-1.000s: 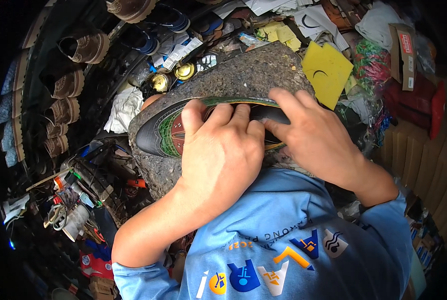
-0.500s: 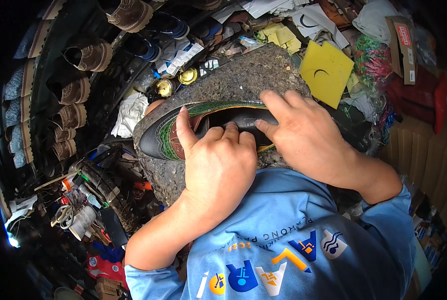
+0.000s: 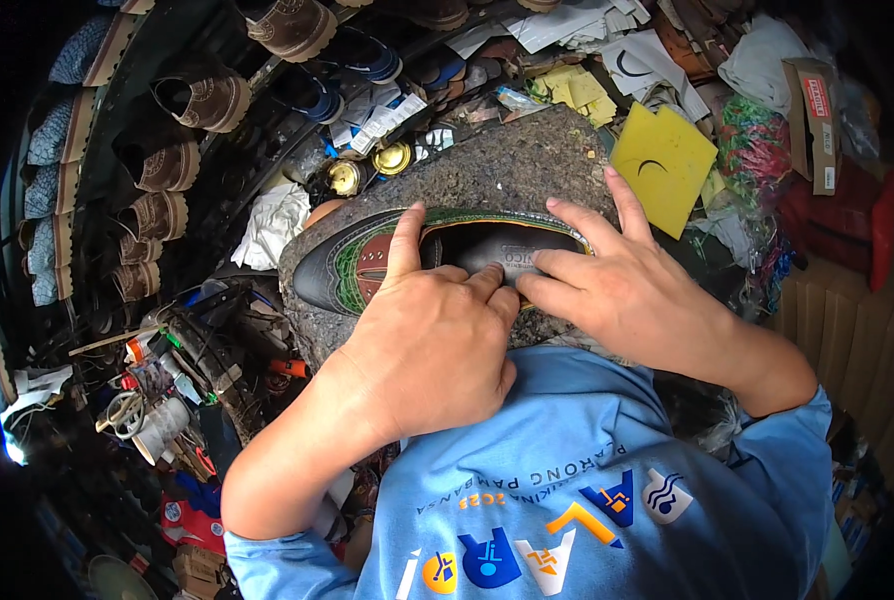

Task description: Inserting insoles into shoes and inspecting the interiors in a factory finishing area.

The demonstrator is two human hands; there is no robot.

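A black leather shoe (image 3: 319, 268) with green patterned panels and a brown perforated panel lies on its sole on a rough grey stone block (image 3: 447, 165), toe to the left. My left hand (image 3: 422, 335) holds it at the front of the opening: the index finger stretches across the upper, and other fingers bend inside. My right hand (image 3: 632, 290) is over the heel half, two fingers spread toward the far rim and others reaching in onto the dark printed insole (image 3: 517, 255). The fingertips of both hands nearly meet there. My right palm hides the heel.
Racks of brown shoes (image 3: 199, 98) stand at left. Beyond the block lie two small gold tins (image 3: 391, 158), crumpled white paper (image 3: 272, 225) and a yellow sheet (image 3: 664, 165). A tangle of coloured thread (image 3: 752, 150) is at right. A white spool (image 3: 162, 428) sits among clutter at lower left.
My right hand's fingers have spread and lifted near the far rim, uncovering print on the insole. My left hand has turned, its index finger now over the upper. The whole view has shifted slightly.
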